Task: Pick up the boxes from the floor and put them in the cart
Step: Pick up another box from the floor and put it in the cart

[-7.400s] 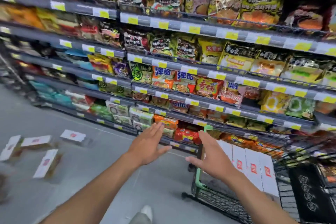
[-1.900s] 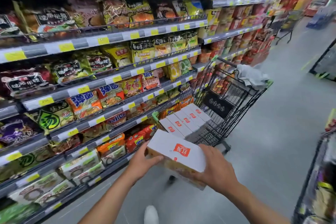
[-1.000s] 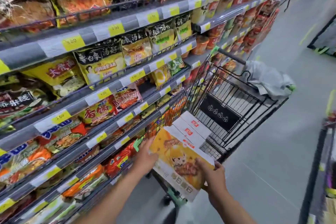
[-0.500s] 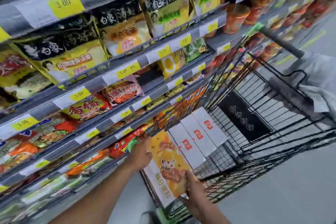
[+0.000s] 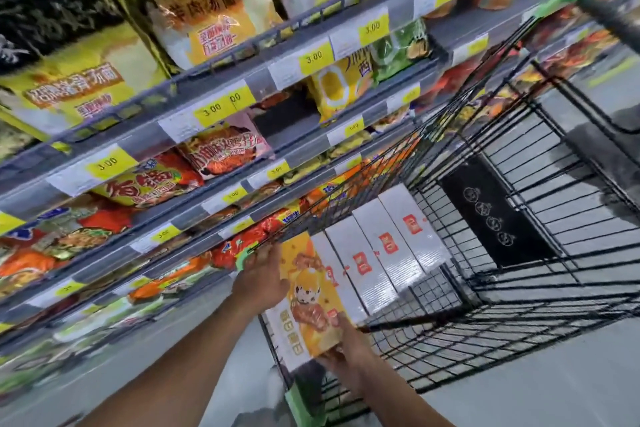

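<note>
I hold a flat box with a yellow printed face (image 5: pixel 309 298) upright inside the near end of the black wire cart (image 5: pixel 519 288). My left hand (image 5: pixel 260 279) grips its far upper edge and my right hand (image 5: pixel 341 340) grips its near lower corner. Right behind it, three white boxes with red logos (image 5: pixel 381 250) stand on edge in a row inside the cart. The held box leans against the first of them.
Grey shelves packed with noodle bags and yellow price tags (image 5: pixel 214 107) run along the left, close to the cart's side. The cart's green-tipped handle (image 5: pixel 588 3) is at the far top right. Grey floor (image 5: pixel 554 374) lies to the right.
Over the last seconds I carried the box to the cart, turned its yellow face up and lowered it into the near end beside the white boxes. The view has moved closer.
</note>
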Action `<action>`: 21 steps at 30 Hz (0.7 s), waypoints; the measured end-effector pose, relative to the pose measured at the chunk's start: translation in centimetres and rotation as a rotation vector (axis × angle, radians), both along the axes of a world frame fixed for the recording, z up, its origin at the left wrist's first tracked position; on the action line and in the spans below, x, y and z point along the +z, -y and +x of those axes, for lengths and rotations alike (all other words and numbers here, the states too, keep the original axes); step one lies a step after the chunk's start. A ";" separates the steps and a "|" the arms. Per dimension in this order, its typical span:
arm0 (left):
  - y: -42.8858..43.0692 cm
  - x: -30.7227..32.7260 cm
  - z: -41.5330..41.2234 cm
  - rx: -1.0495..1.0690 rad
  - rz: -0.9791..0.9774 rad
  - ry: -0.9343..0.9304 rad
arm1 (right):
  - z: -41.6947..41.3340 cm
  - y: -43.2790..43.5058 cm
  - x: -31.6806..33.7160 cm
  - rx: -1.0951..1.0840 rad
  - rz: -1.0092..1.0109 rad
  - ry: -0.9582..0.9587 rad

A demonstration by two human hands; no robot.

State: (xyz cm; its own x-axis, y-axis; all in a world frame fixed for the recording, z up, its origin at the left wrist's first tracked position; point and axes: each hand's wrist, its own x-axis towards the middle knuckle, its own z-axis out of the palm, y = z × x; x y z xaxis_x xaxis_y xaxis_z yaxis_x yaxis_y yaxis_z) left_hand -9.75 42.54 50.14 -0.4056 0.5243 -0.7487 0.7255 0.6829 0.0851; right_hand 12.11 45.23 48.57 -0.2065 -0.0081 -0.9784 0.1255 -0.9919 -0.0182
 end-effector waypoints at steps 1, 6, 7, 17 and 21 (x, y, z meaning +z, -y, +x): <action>-0.1 0.1 0.2 -0.004 -0.014 -0.007 | 0.2 0.0 -0.4 0.020 -0.008 -0.024; -0.4 0.9 0.6 -0.012 -0.030 -0.039 | 1.0 -0.1 -2.1 0.305 0.067 0.011; -0.5 1.1 0.7 -0.017 -0.034 -0.040 | 0.9 -0.2 -2.1 0.371 0.108 0.043; 1.7 3.3 1.3 0.052 0.091 0.001 | 1.5 -3.0 1.4 0.772 0.729 0.152; 4.0 4.8 1.3 0.148 0.196 0.009 | 0.0 -3.3 3.5 0.799 0.890 0.135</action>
